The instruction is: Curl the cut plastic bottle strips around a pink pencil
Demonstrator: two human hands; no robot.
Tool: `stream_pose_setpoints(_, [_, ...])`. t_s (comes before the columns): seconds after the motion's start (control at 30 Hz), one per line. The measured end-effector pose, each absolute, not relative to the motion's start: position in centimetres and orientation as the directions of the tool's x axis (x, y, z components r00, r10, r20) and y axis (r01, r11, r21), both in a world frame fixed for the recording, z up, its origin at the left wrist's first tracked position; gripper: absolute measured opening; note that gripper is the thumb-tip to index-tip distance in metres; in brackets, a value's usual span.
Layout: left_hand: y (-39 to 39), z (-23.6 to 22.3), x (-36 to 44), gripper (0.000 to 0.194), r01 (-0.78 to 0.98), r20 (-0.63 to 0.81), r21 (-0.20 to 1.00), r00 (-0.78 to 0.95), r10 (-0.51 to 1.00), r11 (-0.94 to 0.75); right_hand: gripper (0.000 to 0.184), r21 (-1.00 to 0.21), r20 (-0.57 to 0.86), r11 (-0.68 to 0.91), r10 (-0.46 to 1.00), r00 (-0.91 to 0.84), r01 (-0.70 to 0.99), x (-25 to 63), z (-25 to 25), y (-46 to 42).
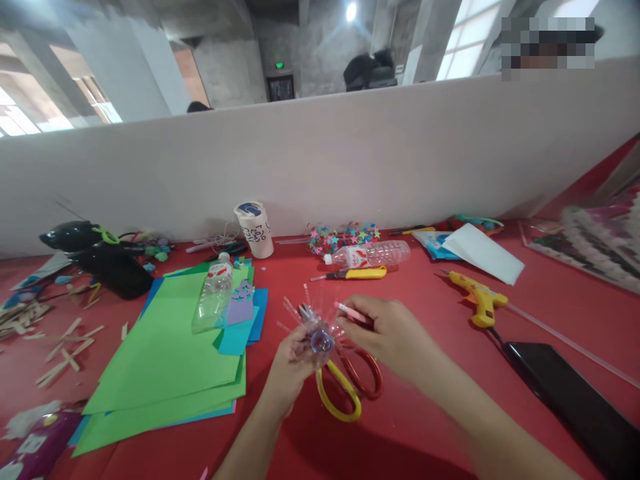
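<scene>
My left hand (291, 357) is closed around a clear plastic bottle piece (321, 341), whose round end faces me and whose thin cut strips fan outward. In my right hand (387, 328) is a pink pen (353, 312), pinched between the fingers with its pale tip pointing left, close to the strips. Whether the tip touches the plastic I cannot tell. Beneath both hands lie scissors (345, 400) with one yellow and one red handle loop; the plastic piece partly covers their blades. Just beyond my hands rests a yellow utility knife (366, 273).
Green paper sheets (165, 347) lie left, bearing a clear bottle (215, 293). Another bottle (385, 255) lies behind the knife. A paper cup (255, 230) stands near the white partition (300, 160). Right are a yellow glue gun (475, 293) and a black flat object (565, 393).
</scene>
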State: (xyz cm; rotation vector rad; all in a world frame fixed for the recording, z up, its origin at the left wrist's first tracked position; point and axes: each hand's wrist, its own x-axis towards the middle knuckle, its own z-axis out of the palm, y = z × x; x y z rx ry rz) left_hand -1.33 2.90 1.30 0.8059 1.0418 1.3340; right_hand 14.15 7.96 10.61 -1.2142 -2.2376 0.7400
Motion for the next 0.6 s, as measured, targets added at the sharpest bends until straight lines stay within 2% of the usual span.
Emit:
stream_pose_setpoints(0.1, [3.0,1.4,-1.4,0.039,-0.348,-0.115,0.933,-0.053,0.992,0.089,0.012,-0.690,0.207,0.473,0.855,-0.476,0.548,14.4,11.1,7.7])
stream_pose_setpoints(0.23, [3.0,1.5,-1.5,0.041,-0.346,-0.106,0.937,-0.131,0.986,0.055,0.014,-0.657,0.378,0.599,0.787,-0.488,0.457,14.8,12.0,6.7])
stream_pose_setpoints(0.37, [2.9,2.0,-1.5,0.033,-0.325,-0.060,0.946,-0.229,0.972,-0.018,0.018,-0.632,0.314,0.681,0.663,-0.680,0.371,14.7,11.7,6.0])
stream_pose_setpoints(0.47, [3.0,2.5,-1.4,0.033,-0.341,-0.057,0.939,-0.291,0.955,-0.048,0.021,-0.638,0.314,0.684,0.651,-0.691,0.354,14.3,11.0,6.1])
stream_pose_setpoints(0.6, [3.3,3.7,-1.1,0.035,-0.343,-0.047,0.936,-0.335,0.941,-0.076,0.020,-0.646,0.386,0.699,0.646,-0.658,0.307,14.3,10.8,6.3])
